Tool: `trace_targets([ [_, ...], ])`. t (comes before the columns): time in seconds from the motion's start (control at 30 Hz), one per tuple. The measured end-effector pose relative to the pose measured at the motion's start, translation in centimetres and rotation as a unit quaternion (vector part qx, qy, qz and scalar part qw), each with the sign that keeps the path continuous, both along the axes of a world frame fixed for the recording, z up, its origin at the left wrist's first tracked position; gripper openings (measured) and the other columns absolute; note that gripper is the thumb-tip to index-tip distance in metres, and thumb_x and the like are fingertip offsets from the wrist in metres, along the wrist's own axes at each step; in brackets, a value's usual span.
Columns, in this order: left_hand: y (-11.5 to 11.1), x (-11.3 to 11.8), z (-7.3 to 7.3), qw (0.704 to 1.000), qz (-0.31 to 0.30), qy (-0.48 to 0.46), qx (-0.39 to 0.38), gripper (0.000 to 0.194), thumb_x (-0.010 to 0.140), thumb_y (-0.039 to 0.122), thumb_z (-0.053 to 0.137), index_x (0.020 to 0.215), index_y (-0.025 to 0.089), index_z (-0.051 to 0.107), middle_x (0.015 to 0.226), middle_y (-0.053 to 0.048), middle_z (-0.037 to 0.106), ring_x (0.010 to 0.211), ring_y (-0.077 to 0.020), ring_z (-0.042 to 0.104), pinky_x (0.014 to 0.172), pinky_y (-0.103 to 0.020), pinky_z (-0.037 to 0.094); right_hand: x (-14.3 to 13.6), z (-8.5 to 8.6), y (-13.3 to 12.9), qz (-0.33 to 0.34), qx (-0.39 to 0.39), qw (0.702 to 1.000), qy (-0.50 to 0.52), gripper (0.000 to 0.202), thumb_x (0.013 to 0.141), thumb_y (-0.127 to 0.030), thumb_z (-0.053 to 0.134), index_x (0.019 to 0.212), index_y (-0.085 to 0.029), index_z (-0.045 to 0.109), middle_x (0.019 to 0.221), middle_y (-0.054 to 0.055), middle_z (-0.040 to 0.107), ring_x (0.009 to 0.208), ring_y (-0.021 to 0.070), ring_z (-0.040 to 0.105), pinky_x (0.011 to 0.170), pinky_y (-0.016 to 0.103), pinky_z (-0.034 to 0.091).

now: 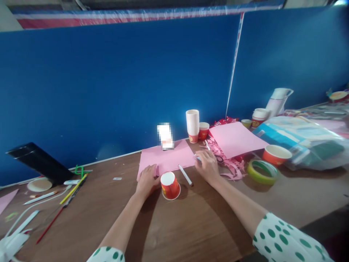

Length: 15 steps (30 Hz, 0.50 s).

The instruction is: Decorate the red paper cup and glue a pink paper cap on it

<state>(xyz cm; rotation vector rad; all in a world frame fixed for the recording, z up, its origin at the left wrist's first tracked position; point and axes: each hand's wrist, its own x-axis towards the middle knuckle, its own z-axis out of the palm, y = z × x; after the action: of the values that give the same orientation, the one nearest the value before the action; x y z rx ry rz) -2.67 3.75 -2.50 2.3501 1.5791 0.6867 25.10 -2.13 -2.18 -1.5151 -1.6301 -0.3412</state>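
A pink sheet of paper (169,156) lies on the brown table, with my left hand (148,182) at its lower left edge, fingers bent; a small pink piece shows by the fingertips. An upside-down red paper cup (169,185) stands just right of that hand. My right hand (207,165) is at the sheet's right edge, its fingers closed around a thin, light pen-like thing (197,157). Between the hands a white pen (185,175) lies partly on the sheet. Whether my left hand grips the paper cannot be made out.
Stacked white cups (192,125), a second pink sheet (237,138), pink shreds, green tape (263,171), an orange bowl (277,155) and a plastic bag (302,142) sit right. Left are a black cylinder (40,162), brushes and pens. A blue partition (122,80) rises behind.
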Motion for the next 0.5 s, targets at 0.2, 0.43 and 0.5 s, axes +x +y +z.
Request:
trace_targets([
  [0.2, 0.9, 1.1, 0.3, 0.999, -0.02, -0.017, -0.022, 0.052, 0.068, 0.032, 0.064, 0.118, 0.017, 0.057, 0.129, -0.015, 0.056, 0.123, -0.0307, 0.048, 0.104, -0.041, 0.031, 0.1, 0.1, -0.2, 0.021, 0.003, 0.999, 0.023, 0.013, 0.079, -0.014, 0.054, 0.089, -0.018, 0.062, 0.102, 0.007, 0.065, 0.104, 0.0253, 0.05, 0.094, 0.038, 0.035],
  [0.43, -0.2, -0.5, 1.1, 0.992, 0.045, -0.117, -0.027, 0.049, 0.078, 0.036, 0.058, 0.122, 0.014, 0.055, 0.124, -0.014, 0.06, 0.111, -0.0264, 0.057, 0.094, -0.036, 0.043, -0.4, 0.7, -0.8, 0.068, 0.005, 0.995, 0.074, 0.015, 0.078, -0.014, 0.053, 0.091, -0.018, 0.061, 0.103, 0.01, 0.064, 0.102, 0.0268, 0.051, 0.094, 0.042, 0.037],
  [0.5, -1.1, -0.8, 1.9, 0.983, 0.068, -0.166, -0.034, 0.05, 0.08, 0.037, 0.055, 0.124, 0.013, 0.053, 0.12, -0.014, 0.063, 0.105, -0.0239, 0.06, 0.088, -0.033, 0.047, -0.8, 1.2, -1.2, 0.082, 0.005, 0.992, 0.098, 0.016, 0.079, -0.015, 0.052, 0.092, -0.017, 0.06, 0.102, 0.011, 0.063, 0.102, 0.0268, 0.052, 0.094, 0.042, 0.038],
])
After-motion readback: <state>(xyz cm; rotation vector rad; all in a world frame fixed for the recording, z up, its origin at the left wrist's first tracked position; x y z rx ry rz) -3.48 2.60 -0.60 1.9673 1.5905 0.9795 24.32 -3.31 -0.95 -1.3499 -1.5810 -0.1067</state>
